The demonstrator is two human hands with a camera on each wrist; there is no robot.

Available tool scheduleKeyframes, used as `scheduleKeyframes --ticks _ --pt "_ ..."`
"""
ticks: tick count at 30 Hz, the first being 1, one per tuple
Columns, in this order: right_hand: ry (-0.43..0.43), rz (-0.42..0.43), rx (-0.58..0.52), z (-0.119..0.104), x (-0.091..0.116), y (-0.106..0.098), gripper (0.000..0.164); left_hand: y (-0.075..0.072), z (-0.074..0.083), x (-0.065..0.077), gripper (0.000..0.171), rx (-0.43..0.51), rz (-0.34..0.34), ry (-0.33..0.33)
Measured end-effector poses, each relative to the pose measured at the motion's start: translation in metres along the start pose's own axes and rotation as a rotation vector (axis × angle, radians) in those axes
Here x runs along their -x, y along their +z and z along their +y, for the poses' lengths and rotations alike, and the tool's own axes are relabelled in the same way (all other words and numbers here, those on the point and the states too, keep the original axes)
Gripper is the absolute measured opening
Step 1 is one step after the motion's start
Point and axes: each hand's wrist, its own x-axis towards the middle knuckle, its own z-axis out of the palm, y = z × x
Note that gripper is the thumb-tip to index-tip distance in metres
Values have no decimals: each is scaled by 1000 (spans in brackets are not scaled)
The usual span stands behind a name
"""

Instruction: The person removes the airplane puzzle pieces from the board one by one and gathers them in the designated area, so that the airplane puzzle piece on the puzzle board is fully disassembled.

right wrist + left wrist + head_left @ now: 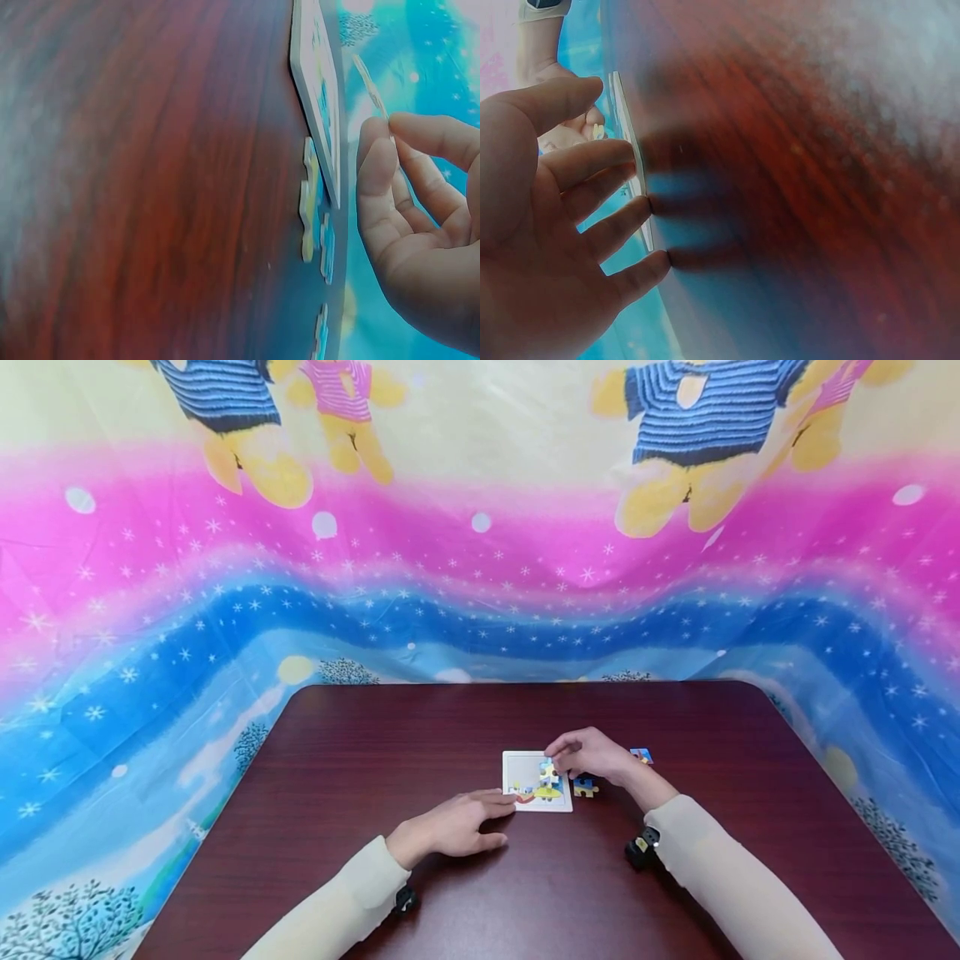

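Note:
A white-framed jigsaw puzzle board [555,808] lies on the table, with part of a picture filled in along its bottom and right. My right hand [592,753] pinches a jigsaw piece [369,84] between thumb and index finger. In the right wrist view the piece is tilted and raised above the board. My left hand [467,823] has its fingers spread, its fingertips resting at the board's lower left edge. One yellow and blue loose piece [585,787] lies right beside the board, partly under the right hand in the head view.
Another loose puzzle piece [641,756] lies farther right, beyond the right wrist. The right wrist view shows several loose pieces lying flat near the frame. The dark red wooden table [375,735] ends at a patterned cloth backdrop [480,568].

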Motion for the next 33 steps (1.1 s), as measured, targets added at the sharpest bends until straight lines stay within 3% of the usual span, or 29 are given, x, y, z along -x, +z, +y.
scheduleKeyframes --ticks 15,33 --pt "13 3 -9 5 23 -24 33 2 -1 0 55 -7 11 5" --pt "63 33 13 34 46 -57 33 2 -2 1 54 -10 24 29"
